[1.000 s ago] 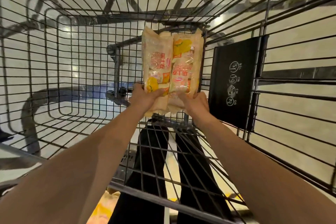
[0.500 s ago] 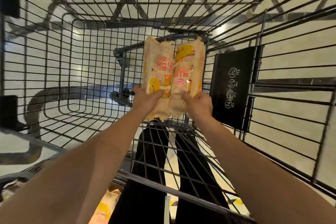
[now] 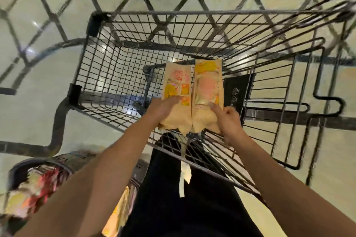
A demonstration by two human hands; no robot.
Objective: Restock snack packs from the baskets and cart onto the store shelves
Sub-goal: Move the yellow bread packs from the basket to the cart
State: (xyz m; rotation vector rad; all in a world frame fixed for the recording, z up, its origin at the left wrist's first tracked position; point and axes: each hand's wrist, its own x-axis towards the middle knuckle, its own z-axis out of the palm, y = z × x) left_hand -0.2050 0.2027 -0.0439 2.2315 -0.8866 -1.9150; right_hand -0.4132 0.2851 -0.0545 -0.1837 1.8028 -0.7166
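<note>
Two long cream-and-yellow snack packs stand side by side above the near end of a black wire cart (image 3: 100, 75). My left hand (image 3: 163, 107) grips the lower part of the left snack pack (image 3: 176, 82). My right hand (image 3: 227, 119) holds the bottom of the right snack pack (image 3: 208, 84), thumb across its front. Both packs point away from me, over the cart's inside, which holds nothing else that I can see.
A dark basket (image 3: 63, 161) full of colourful snack packs sits on the floor at lower left. A black child-seat flap (image 3: 236, 90) hangs on the cart's near right. My dark trousers (image 3: 173, 198) stand behind the cart. Pale tiled floor (image 3: 28, 113) surrounds it.
The view has pulled back and up, so the whole cart rim now shows. Both hands still hold the two packs, which have risen toward the cart's near edge.
</note>
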